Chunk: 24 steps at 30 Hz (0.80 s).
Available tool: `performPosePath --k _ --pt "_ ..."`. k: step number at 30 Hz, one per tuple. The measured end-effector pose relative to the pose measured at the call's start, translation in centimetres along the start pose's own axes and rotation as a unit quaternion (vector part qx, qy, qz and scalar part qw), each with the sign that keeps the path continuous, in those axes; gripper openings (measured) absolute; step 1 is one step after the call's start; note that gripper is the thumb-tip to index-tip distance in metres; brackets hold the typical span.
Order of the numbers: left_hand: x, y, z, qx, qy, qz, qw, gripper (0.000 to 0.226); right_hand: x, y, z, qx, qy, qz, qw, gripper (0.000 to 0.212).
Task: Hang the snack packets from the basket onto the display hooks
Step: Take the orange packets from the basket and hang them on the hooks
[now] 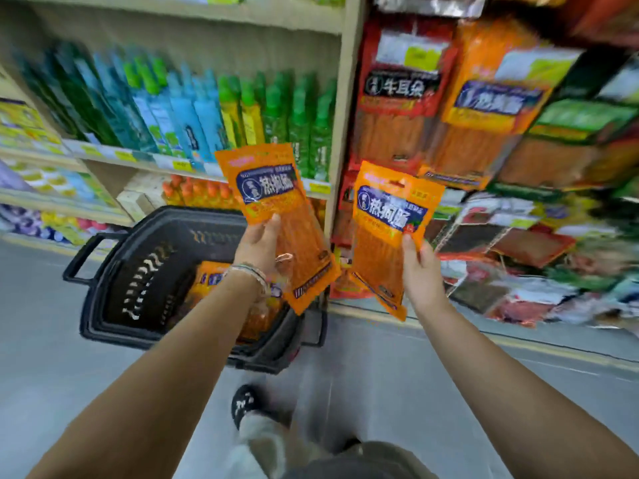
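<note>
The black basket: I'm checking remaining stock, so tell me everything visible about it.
The black basket looks plastic, with slotted walls and a loop handle at its left end. It stands upright on the grey floor before the shelves. Orange packets lie inside, partly hidden by the left forearm.

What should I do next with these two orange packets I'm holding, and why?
Probably lift the right packet, gripped by the right hand, toward the matching hanging packets up to the right, to find their hook. The left hand grips the left packet farther from them. The hook itself is blurred.
</note>
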<state>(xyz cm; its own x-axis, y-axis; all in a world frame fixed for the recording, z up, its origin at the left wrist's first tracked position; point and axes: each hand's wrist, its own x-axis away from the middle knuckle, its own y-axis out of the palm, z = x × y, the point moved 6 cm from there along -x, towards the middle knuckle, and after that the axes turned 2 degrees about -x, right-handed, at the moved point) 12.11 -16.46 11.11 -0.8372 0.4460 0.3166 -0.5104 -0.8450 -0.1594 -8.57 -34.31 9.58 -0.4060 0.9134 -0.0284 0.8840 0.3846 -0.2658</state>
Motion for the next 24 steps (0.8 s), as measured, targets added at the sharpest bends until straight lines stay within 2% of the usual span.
performPosePath --k 3,6,9,12,15,18,24 --pt "2.0 4.6 4.3 0.008 0.067 -0.008 0.998 0.015 -1.7 -6.5 -2.7 0.026 -0.061 0.025 0.998 0.023" --pt "3.2 8.1 8.8 -0.015 0.118 -0.034 0.992 0.008 -3.4 -11.9 -5.4 0.019 -0.088 0.048 0.995 0.029" --pt "3.6 10.2 13.4 0.002 0.154 -0.020 0.988 0.012 -5.7 -16.1 -8.2 0.016 -0.113 0.088 0.990 0.029" --pt "3.5 11.7 17.6 -0.016 0.182 0.003 0.983 0.017 -8.3 -19.2 -11.4 0.016 -0.127 0.133 0.983 0.041" --pt "2.9 13.1 21.6 -0.014 0.208 0.018 0.978 0.033 -10.8 -21.4 -14.7 -0.032 -0.141 0.175 0.974 0.032" --pt "2.4 14.3 25.3 0.004 0.225 0.037 0.974 0.034 -13.3 -22.8 -18.6 -0.092 -0.176 0.185 0.962 0.018" --pt "0.3 17.5 32.5 0.038 0.291 0.034 0.955 0.041 -19.1 -23.8 -25.6 -0.165 -0.215 0.194 0.943 0.024"
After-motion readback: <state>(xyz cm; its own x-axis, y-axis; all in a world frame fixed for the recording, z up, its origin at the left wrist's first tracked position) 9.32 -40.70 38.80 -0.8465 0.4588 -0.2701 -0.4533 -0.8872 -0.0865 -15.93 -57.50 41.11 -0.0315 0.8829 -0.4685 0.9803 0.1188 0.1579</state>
